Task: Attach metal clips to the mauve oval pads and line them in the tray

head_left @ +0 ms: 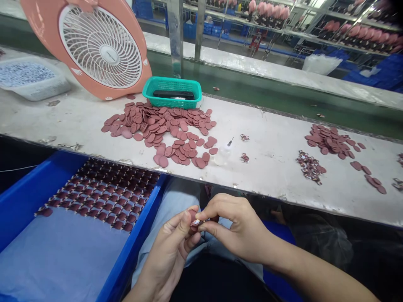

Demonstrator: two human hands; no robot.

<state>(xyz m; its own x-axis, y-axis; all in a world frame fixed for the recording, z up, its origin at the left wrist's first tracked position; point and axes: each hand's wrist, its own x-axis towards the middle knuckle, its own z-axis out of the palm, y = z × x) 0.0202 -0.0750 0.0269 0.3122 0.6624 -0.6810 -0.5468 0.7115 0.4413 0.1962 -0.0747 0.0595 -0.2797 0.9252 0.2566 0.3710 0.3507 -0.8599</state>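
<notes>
Above my lap, my left hand [174,241] pinches a dark-red oval disc [193,214] between thumb and fingers. My right hand [231,222] meets it there, thumb and forefinger closed on a small white-and-brown piece [197,222] that lies against the disc; its exact kind is too small to make out. On the table ahead lies a big heap of similar oval discs [154,126], some with small holes. To its right stands a small clear bottle [223,155] with a needle tip, near two little figure-like pieces [244,157].
A blue bin [107,289] at my left holds rows of joined pieces [103,193] on a blue sheet. An orange fan [145,54], a green basket [198,90] and a white tub [59,86] stand along the table [267,180]. More discs [329,140] and small pieces [310,167] lie right.
</notes>
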